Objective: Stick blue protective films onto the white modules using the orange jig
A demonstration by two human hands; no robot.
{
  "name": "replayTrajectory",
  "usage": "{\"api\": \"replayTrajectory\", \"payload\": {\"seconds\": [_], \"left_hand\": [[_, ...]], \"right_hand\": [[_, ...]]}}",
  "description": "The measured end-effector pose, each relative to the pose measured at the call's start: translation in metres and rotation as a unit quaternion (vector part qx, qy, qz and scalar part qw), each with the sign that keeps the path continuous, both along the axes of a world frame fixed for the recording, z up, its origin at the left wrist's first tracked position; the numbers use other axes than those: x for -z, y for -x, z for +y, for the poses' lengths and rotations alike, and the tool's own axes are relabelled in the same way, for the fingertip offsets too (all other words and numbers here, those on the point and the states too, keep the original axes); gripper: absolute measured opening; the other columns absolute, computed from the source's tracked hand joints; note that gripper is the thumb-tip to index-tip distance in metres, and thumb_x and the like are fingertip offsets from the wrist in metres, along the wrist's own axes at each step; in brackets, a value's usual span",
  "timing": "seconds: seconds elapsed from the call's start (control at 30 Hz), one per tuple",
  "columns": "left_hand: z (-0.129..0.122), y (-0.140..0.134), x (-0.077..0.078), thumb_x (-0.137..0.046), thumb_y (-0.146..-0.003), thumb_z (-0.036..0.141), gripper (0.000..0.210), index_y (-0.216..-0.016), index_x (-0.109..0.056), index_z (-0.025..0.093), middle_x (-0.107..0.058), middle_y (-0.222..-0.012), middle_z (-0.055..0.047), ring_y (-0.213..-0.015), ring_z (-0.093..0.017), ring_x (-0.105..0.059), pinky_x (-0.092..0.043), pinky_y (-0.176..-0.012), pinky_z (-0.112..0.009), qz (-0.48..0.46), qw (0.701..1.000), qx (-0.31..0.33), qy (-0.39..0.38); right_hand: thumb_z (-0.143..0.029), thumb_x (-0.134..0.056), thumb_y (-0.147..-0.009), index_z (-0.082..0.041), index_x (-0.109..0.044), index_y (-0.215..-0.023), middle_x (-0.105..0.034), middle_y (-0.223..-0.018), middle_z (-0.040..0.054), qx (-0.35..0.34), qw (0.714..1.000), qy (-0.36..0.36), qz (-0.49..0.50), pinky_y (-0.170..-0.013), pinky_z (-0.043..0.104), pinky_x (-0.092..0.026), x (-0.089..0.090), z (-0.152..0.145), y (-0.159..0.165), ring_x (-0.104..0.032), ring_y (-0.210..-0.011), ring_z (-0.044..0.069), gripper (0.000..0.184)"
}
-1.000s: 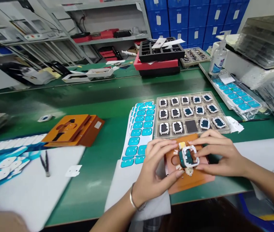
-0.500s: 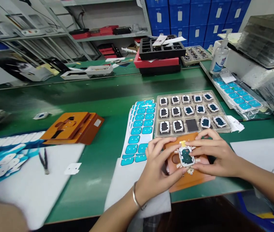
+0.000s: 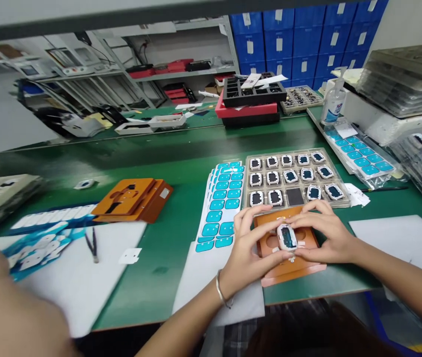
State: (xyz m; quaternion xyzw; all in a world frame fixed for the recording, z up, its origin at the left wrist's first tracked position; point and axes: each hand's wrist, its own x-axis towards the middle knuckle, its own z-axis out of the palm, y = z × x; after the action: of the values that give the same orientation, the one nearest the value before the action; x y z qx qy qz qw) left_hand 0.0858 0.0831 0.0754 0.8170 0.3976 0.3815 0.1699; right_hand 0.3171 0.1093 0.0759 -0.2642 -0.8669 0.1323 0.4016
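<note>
My left hand (image 3: 252, 250) and my right hand (image 3: 328, 234) grip a white watch case (image 3: 287, 237) between them, thumbs at its lower edge and fingers at its upper edge. A dark blue-green panel shows in the middle of the case, which is tilted. Beneath it lies an orange fixture (image 3: 283, 275) with round recesses, partly covered by my hands. Just behind, a clear tray (image 3: 294, 197) holds several similar cases in rows, with one dark pocket bare. Left of the tray are overlapping sheets of blue stickers (image 3: 213, 216).
At the left, another person's arm (image 3: 21, 307) reaches over a white foam mat (image 3: 80, 287) with tweezers (image 3: 91, 245). A second orange fixture (image 3: 132, 201) sits behind it. A pump bottle (image 3: 332, 105) and stacked clear trays (image 3: 400, 82) stand at the back right.
The watch case has been tilted between my hands, and its face looks narrower. My view has shifted, and more of the other person's arm shows at the left.
</note>
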Motion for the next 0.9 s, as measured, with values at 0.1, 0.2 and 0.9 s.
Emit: {"api": "replayTrajectory", "payload": {"seconds": [0.1, 0.2, 0.9], "left_hand": [[0.005, -0.010, -0.017, -0.078, -0.071, 0.060, 0.072, -0.135, -0.054, 0.038, -0.040, -0.145, -0.010, -0.127, -0.036, -0.035, -0.037, -0.103, -0.062, 0.071, 0.997, 0.036, -0.018], [0.016, -0.016, -0.027, -0.079, -0.065, 0.065, 0.092, -0.144, -0.045, 0.035, -0.041, -0.145, -0.013, -0.126, -0.036, -0.034, -0.036, -0.103, -0.061, 0.097, 0.991, 0.067, -0.064], [0.006, -0.004, -0.022, -0.064, -0.092, 0.025, 0.019, -0.076, -0.071, 0.031, -0.075, -0.075, 0.007, -0.078, -0.019, -0.047, -0.037, -0.095, -0.040, 0.065, 0.914, -0.012, -0.401]], "right_hand": [[-0.044, -0.077, -0.077, -0.024, -0.054, -0.121, -0.066, -0.099, 0.0057, -0.016, 0.998, 0.017, 0.057, -0.082, 0.041, -0.045, 0.006, 0.001, 0.000, -0.058, -0.091, 0.022, 0.054], [-0.047, -0.078, -0.077, -0.027, -0.051, -0.130, -0.060, -0.107, 0.0060, -0.044, 0.988, 0.060, 0.139, -0.084, 0.037, -0.049, 0.012, 0.002, -0.002, -0.058, -0.098, 0.021, 0.063], [-0.047, -0.076, -0.080, -0.029, -0.056, -0.129, -0.057, -0.098, 0.0040, -0.139, 0.970, 0.171, 0.104, -0.084, 0.037, -0.044, -0.001, -0.009, -0.003, -0.049, -0.096, 0.021, 0.056]]}}
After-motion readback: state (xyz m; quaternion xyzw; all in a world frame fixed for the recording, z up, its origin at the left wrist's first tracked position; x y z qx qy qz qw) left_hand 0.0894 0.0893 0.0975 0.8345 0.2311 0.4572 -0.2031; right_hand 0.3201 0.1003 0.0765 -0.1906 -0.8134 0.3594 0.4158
